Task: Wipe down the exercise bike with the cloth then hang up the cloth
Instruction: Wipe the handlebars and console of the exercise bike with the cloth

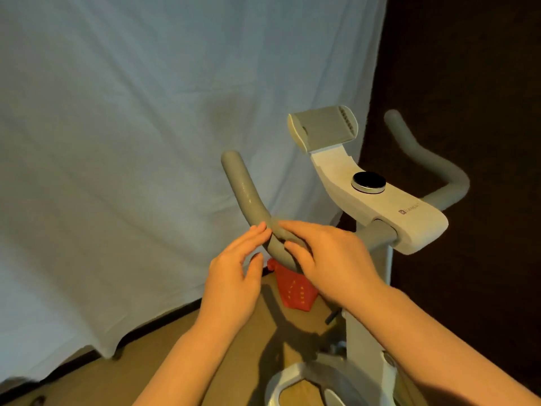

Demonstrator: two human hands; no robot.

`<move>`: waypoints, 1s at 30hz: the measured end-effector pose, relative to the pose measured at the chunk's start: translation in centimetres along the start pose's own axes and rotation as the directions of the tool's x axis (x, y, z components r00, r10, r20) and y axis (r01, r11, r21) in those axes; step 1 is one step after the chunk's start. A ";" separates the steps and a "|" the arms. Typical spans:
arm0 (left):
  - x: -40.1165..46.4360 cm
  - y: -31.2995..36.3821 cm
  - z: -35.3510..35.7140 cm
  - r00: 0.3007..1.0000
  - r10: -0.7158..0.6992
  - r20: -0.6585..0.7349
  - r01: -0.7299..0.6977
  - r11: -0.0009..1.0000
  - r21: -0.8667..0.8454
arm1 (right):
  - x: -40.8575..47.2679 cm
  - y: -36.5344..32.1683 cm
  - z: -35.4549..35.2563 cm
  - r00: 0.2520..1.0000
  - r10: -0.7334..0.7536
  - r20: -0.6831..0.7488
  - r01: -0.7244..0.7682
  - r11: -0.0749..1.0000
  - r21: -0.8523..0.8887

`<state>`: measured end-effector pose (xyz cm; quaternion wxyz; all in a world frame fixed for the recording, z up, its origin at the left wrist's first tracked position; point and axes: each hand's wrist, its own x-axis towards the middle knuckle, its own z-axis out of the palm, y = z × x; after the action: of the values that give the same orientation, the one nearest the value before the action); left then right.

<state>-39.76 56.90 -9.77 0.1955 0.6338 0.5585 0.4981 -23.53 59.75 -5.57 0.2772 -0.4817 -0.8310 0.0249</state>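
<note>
The exercise bike has a white console (380, 200) and grey handlebars. At the bend of the left handlebar (246, 194) both of my hands meet. My left hand (234, 273) touches the bar's left side with straight fingertips and holds nothing. Over the bar from the right lies my right hand (330, 259), fingers stretched along it and thumb against its near side. Below the bar, behind my hands, hangs a red cloth (295, 291) with yellow dots. Its upper edge is hidden by the bar and my right hand, so what holds it up is unclear.
A pale sheet (131, 142) hangs behind the bike on the left, with a dark wall on the right. The phone holder (325, 127) stands above the console, the right handlebar (433, 165) beyond it. The flywheel housing (316, 382) and tan floor lie below.
</note>
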 end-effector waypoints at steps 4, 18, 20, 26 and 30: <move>-0.1 0.6 0.2 0.999 -0.025 -0.024 0.026 0.998 0.054 | 3.7 1.2 0.7 0.954 0.104 0.282 -0.103 0.994 -0.019; -3.9 2.4 3.1 0.998 -0.018 -0.052 0.027 0.983 0.183 | 0.4 4.8 -1.3 0.953 -0.222 0.207 0.199 0.972 0.127; -4.1 2.5 3.1 0.999 0.025 -0.028 -0.018 0.972 0.232 | -0.3 7.0 -2.1 0.973 -0.187 0.132 0.178 0.981 0.077; -2.9 2.9 3.8 0.991 0.127 -0.033 -0.113 0.955 0.273 | -3.7 3.3 2.2 0.977 -0.048 -0.210 0.076 0.989 0.129; -2.0 2.9 3.6 0.985 0.164 -0.047 -0.144 0.945 0.293 | -2.7 5.9 1.0 0.933 0.167 -0.319 -0.119 0.979 0.163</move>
<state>-34.98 55.30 -9.79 0.0417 0.6792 0.5804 0.4473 -18.31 60.97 -9.37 0.4436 -0.5176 -0.7314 0.0222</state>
